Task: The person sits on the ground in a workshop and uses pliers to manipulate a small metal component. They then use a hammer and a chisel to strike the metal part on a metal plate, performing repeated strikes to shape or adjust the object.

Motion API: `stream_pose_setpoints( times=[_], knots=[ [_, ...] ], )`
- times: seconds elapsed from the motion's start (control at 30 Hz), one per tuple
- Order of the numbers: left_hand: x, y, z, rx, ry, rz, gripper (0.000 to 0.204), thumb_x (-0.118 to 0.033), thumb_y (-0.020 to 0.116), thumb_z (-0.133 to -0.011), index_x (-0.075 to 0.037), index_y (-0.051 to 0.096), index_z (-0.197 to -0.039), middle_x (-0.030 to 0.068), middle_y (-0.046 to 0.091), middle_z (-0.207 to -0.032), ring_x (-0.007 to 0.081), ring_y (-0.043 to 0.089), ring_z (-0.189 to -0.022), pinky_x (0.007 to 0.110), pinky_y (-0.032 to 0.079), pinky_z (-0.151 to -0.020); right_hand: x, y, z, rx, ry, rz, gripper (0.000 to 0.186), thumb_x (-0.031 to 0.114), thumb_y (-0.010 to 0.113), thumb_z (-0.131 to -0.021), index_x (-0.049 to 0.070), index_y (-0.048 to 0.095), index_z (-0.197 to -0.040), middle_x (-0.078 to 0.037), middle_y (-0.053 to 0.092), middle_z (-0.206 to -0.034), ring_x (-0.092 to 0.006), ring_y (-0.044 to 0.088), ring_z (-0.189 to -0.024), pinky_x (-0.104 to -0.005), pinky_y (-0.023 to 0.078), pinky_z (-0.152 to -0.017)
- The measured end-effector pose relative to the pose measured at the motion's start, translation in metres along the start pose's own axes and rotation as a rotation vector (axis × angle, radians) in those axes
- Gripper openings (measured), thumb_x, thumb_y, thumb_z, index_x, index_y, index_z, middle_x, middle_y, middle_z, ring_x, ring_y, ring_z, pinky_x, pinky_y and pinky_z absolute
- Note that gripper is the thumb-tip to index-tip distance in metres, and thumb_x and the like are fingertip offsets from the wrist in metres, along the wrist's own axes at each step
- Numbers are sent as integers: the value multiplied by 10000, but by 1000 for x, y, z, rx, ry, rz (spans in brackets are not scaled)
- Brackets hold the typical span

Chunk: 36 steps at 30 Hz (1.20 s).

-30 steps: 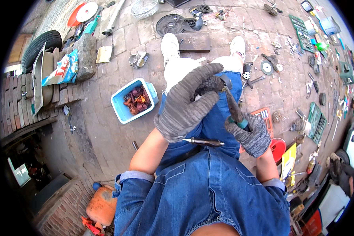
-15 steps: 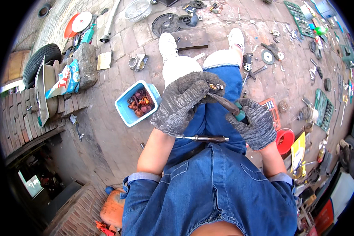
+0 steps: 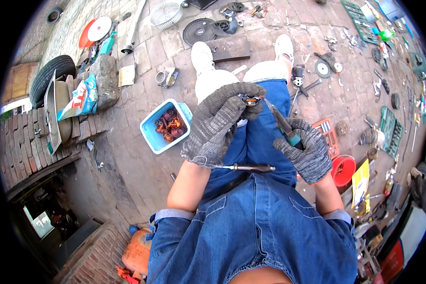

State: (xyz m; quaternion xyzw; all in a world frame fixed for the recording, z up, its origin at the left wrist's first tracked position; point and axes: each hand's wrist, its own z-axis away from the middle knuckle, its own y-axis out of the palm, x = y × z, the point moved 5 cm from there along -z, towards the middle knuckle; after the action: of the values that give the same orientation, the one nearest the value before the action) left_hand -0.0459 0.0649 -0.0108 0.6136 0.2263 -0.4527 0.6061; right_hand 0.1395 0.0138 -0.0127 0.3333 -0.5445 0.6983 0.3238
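Observation:
My left hand [image 3: 217, 116], in a grey knit glove, pinches a small metal part [image 3: 252, 101] with an orange, copper-looking piece in it. The glove hides much of this part. My gloved right hand [image 3: 306, 149] is closed round the green grip of what look like long-nose pliers [image 3: 283, 124]. Their dark tapered tip points up and left, close beside the small part; I cannot tell whether it touches. Across my lap lies a screwdriver [image 3: 253, 168] with a dark handle. To the left, a light blue tub [image 3: 149, 138] holds reddish copper-coloured scraps.
A red bucket [image 3: 344, 177] and an orange tool tray [image 3: 331, 142] stand by my right arm. Green socket cases [image 3: 389, 135], a grinding disc [image 3: 323, 69] and loose parts are strewn to the right. A black fan grille [image 3: 199, 32] lies ahead. A tyre [image 3: 52, 78] leans far left.
The pliers' tip has drawn back from under the left fingers and now points more upward. My left hand has turned slightly, showing more of the small part.

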Motion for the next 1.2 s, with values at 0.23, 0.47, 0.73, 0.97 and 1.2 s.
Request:
stream_pose_setpoints(
  times=[0.23,0.47,0.73,0.97,1.2],
  knots=[
    [-11,13,5,-32,46,-286,344,-169,623,-838,43,578,-1106,165,611,-1085,215,597,-987,319,487,-863,0,-1,-1,-130,-109,152,315,253,734,-724,19,652,-917,-149,626,-956,-273,625,-813,-336,497,-729],
    [-16,15,8,-50,86,-392,347,-111,661,-796,35,585,-1102,150,621,-1072,203,601,-978,309,494,-854,7,-2,-2,-152,-163,241,279,244,723,-732,9,647,-861,-151,621,-926,-290,620,-790,-360,493,-699],
    [-9,16,9,-113,37,-402,371,0,683,-746,25,579,-1102,131,629,-1059,181,612,-961,277,515,-819,6,3,0,-132,13,185,281,256,714,-750,8,645,-860,-140,625,-886,-276,624,-765,-356,494,-681],
    [-12,18,8,-138,167,-425,404,17,696,-724,21,574,-1109,125,629,-1065,181,611,-977,277,518,-820,1,4,0,-113,-14,80,301,260,705,-761,17,641,-927,-134,629,-906,-272,625,-797,-338,491,-716],
    [-17,19,11,-89,327,-679,432,-8,716,-715,-25,586,-1127,106,624,-1091,171,601,-1001,286,504,-850,1,8,0,-135,-54,104,338,256,714,-747,14,627,-966,-134,621,-957,-278,620,-809,-339,490,-721]
  ],
)
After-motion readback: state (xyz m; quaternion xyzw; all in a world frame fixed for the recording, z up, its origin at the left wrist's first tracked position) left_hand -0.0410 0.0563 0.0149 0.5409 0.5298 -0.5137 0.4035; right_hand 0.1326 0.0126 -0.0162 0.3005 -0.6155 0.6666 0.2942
